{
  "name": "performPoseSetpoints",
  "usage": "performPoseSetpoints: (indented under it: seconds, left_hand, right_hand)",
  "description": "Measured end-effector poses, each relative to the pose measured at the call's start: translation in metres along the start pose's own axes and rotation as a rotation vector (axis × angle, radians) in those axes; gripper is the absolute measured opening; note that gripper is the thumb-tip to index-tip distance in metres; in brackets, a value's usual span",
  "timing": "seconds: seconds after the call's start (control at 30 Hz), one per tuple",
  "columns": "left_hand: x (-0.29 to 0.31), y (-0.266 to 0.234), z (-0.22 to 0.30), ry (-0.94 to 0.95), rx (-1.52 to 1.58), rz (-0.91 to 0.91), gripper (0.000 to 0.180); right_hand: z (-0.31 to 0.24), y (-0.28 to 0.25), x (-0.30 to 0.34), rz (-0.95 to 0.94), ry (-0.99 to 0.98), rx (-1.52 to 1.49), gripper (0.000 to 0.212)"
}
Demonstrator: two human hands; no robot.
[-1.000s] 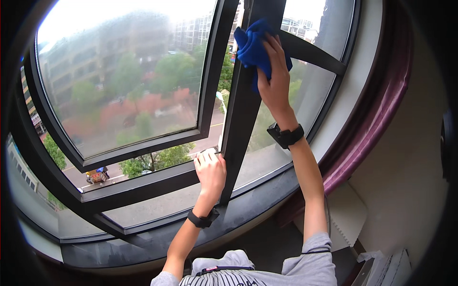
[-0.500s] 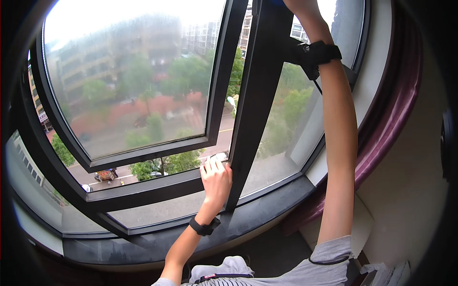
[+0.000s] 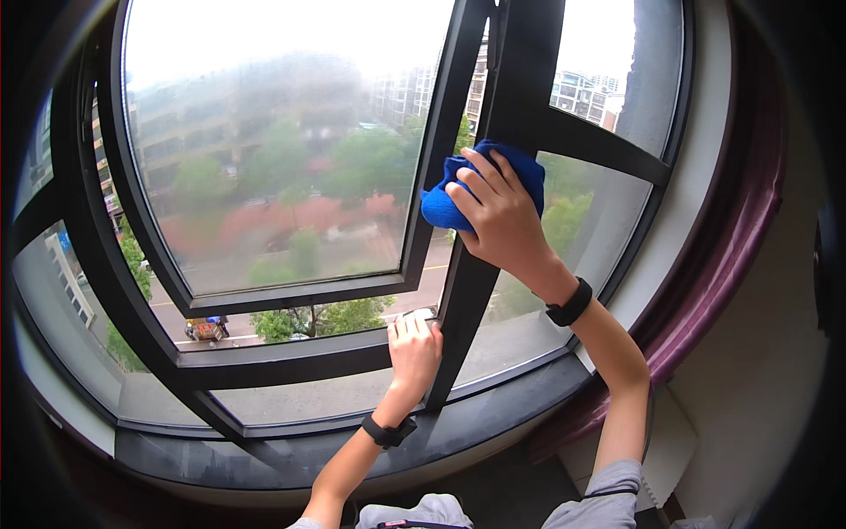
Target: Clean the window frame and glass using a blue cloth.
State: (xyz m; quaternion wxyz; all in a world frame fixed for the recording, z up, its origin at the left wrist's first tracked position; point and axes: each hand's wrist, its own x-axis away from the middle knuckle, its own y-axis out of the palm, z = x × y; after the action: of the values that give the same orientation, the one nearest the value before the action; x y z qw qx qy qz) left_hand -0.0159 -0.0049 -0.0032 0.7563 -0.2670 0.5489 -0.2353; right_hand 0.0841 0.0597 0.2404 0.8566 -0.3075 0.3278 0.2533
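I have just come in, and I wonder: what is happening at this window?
A person is at a dark-framed window. Their right hand holds a bunched blue cloth at the upright post. The left hand rests on the lower rail, close to that post. The sash stands open, and the view through its glass looks hazy.

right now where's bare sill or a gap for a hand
The dark sill looks bare either side of the left forearm, rightward to the purple curtain. A gap opens between sash and lower bar. Crowded: its right end, at the left hand; the post, behind the blue cloth.
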Motion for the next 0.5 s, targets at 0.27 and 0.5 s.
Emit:
performPoseSetpoints:
  seconds: [0.27,0.5]
  left_hand:
    - [0.005,0.01,0.009,0.004,0.058,0.091,0.033]
    - [-0.001,0.008,0.01,-0.002,0.035,0.17,0.03]
  right_hand:
    - [0.048,-0.03,-0.042,0.01,-0.06,0.148,0.043]
    - [0.017,-0.021,-0.029,-0.095,-0.009,0.212,0.037]
